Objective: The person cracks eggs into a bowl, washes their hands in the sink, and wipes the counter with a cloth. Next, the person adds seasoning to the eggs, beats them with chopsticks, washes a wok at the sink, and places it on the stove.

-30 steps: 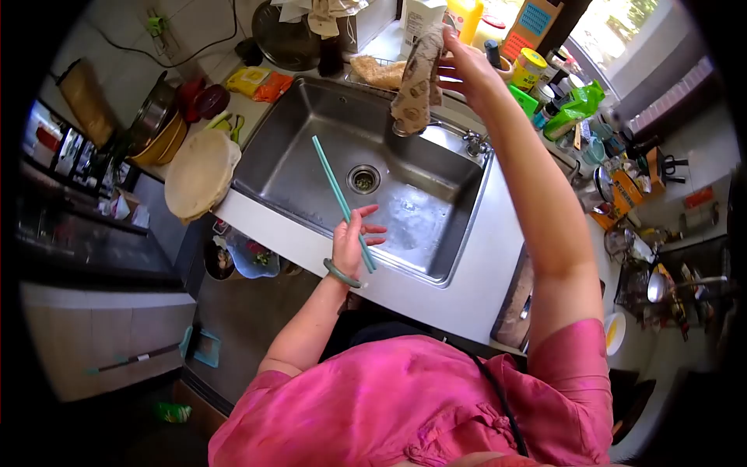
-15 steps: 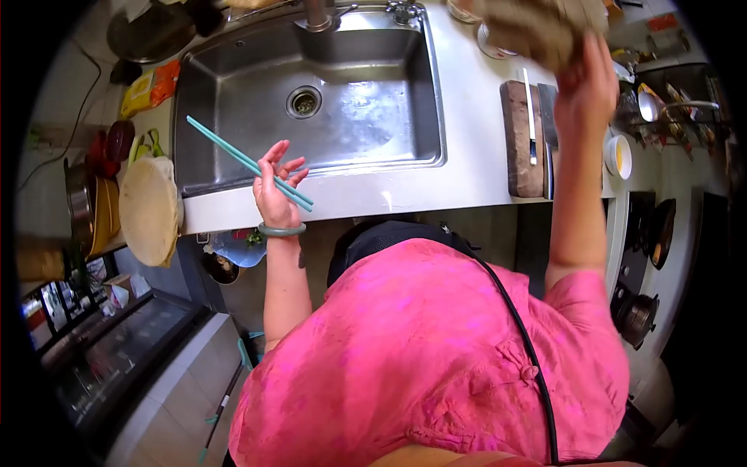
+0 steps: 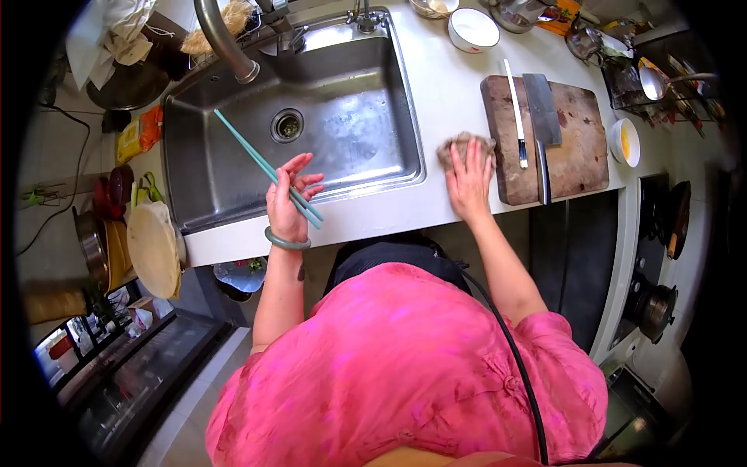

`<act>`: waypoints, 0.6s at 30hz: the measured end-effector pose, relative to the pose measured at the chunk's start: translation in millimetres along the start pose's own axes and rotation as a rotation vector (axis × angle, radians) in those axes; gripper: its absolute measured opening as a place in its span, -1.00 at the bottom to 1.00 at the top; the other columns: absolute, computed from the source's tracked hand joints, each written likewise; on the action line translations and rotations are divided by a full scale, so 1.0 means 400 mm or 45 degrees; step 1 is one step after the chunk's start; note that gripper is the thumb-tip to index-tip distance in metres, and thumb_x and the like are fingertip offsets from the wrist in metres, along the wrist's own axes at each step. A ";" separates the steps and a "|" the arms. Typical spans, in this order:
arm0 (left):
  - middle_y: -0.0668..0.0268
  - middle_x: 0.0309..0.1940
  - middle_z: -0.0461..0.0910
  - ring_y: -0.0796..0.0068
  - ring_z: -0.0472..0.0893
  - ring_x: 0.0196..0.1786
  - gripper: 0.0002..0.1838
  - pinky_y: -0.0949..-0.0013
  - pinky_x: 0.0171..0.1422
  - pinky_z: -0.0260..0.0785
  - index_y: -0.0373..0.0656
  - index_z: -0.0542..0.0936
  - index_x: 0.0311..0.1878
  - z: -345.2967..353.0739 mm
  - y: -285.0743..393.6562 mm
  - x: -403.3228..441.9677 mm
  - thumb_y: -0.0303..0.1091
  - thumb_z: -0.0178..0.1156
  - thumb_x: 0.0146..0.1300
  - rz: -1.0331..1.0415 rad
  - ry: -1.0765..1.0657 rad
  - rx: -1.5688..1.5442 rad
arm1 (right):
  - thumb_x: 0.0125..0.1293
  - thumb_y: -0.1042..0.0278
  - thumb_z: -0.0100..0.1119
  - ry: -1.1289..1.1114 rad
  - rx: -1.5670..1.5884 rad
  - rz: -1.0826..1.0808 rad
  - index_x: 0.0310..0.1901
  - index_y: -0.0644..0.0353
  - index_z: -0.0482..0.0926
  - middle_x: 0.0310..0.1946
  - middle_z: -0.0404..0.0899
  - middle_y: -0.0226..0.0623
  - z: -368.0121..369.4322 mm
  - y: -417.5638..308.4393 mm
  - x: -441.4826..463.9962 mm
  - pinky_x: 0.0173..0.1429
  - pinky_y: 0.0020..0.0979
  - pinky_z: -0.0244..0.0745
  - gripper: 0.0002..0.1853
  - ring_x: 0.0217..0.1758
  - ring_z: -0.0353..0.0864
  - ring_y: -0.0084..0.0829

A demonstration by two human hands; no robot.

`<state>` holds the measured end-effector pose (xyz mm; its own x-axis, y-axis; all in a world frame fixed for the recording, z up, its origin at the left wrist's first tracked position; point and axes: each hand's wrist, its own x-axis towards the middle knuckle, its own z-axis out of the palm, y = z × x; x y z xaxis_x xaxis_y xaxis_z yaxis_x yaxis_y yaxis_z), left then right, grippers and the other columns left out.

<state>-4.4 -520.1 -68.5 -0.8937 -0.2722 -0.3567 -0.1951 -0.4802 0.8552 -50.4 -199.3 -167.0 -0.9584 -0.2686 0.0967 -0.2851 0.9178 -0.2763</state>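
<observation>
Your pink shirt (image 3: pixel 389 342) fills the foreground, a black cord (image 3: pixel 510 335) running down its right side. Just beyond, your left hand (image 3: pixel 292 196), a green bangle (image 3: pixel 286 243) at the wrist, is raised by the sink's near edge, fingers half unfurled; it holds a pair of green chopsticks (image 3: pixel 264 163) that slants up and left over the basin. Your right hand (image 3: pixel 469 185) is spread flat, fingers extended, on a crumpled brown cloth (image 3: pixel 447 154), which rests on the white counter (image 3: pixel 455 101) between the sink (image 3: pixel 350 159) and the board (image 3: pixel 587 144). Whether any fold is pinched under your palm cannot be told.

To the right of the cloth, and near it, a cleaver (image 3: pixel 542 117) and a slim white tool (image 3: pixel 515 109) lie side by side on the board, the cleaver's handle toward you. Just past the board's right edge, a small bowl (image 3: pixel 635 140) holds something yellow. Farther back in the sink is the drain (image 3: pixel 287 125). A white bowl (image 3: pixel 465 45) stands beyond the board, while a curved tap (image 3: pixel 218 39) arches over the sink's far side.
</observation>
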 end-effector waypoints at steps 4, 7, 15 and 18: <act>0.12 0.06 0.44 0.42 0.54 -0.18 -0.55 0.39 -0.12 0.44 -0.27 0.39 0.09 -0.023 -0.033 -0.019 -0.11 -0.29 0.43 -0.015 0.054 0.000 | 0.28 0.15 -0.09 0.219 -0.014 -0.020 0.33 0.00 0.14 0.35 -0.02 0.06 0.077 0.072 0.224 0.42 -0.04 -0.18 -0.43 0.43 -0.06 -0.05; 0.11 0.06 0.44 0.41 0.55 -0.18 -0.54 0.41 -0.13 0.45 -0.28 0.39 0.09 -0.043 -0.053 -0.052 -0.09 -0.26 0.42 -0.027 0.128 -0.026 | 0.27 0.22 -0.04 0.318 0.081 -0.133 0.31 -0.02 0.20 0.33 0.04 0.01 0.111 0.094 0.395 0.39 -0.05 -0.09 -0.45 0.39 0.02 -0.03; 0.10 0.07 0.43 0.41 0.52 -0.16 -0.55 0.39 -0.08 0.42 -0.26 0.38 0.09 -0.036 -0.061 -0.128 -0.09 -0.27 0.42 0.002 0.330 -0.002 | 0.27 0.36 -0.04 0.256 0.342 -0.580 0.13 0.08 0.41 0.25 0.26 -0.11 0.151 0.067 0.535 0.39 -0.18 0.00 -0.63 0.34 0.19 -0.18; 0.10 0.08 0.42 0.40 0.51 -0.14 -0.54 0.38 -0.06 0.41 -0.26 0.37 0.10 -0.023 -0.063 -0.137 -0.09 -0.31 0.43 0.040 0.326 -0.008 | 0.24 0.47 -0.07 -0.002 0.404 -0.701 0.18 0.15 0.35 0.28 0.19 -0.06 0.075 0.042 0.317 0.41 -0.16 -0.02 -0.57 0.36 0.15 -0.13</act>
<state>53.1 -501.1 -73.9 -0.7679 -0.4889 -0.4139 -0.1656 -0.4727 0.8655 -177.0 -226.6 -187.9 -0.6703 -0.6769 0.3040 -0.7262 0.5141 -0.4564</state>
